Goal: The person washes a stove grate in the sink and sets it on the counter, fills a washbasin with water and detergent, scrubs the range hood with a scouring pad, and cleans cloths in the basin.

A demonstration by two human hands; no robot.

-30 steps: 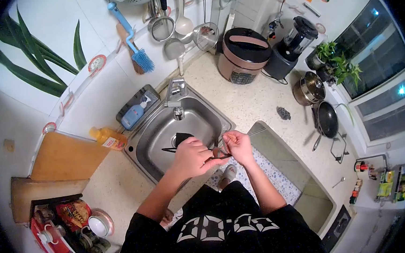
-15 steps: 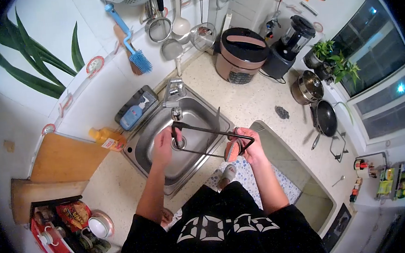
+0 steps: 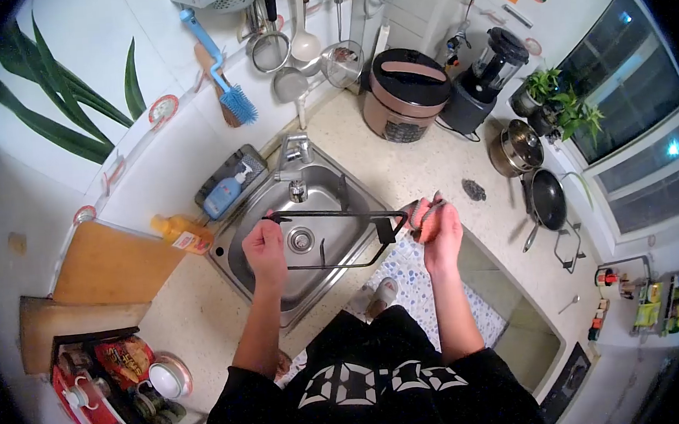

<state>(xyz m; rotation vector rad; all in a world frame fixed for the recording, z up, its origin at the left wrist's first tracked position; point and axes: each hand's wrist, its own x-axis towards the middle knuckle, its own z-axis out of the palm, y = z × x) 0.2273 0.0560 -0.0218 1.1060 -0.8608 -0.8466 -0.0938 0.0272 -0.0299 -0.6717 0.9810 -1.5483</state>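
My left hand [image 3: 265, 249] is closed around the left end of a black metal pot-support frame [image 3: 386, 230], held over the stainless steel sink [image 3: 256, 206]. In my right hand [image 3: 443, 236] is a bunched red and grey cloth [image 3: 425, 220], right beside the frame's right corner. Whether the cloth touches that corner, I cannot tell. Through the frame the drain [image 3: 300, 240] shows below, and the faucet [image 3: 295, 168] stands at the sink's back.
Left of the sink are a blue soap bottle [image 3: 224, 195] and a yellow bottle [image 3: 183, 231]. A rice cooker [image 3: 406, 97], a blender [image 3: 495, 67], a pot [image 3: 514, 148] and a frying pan [image 3: 547, 197] line the back and right. Another black frame [image 3: 569, 247] lies right.
The frame has turned flatter and shifted slightly left in my left hand. My right hand, with the cloth, has moved right and up, off the frame's right side to its corner.
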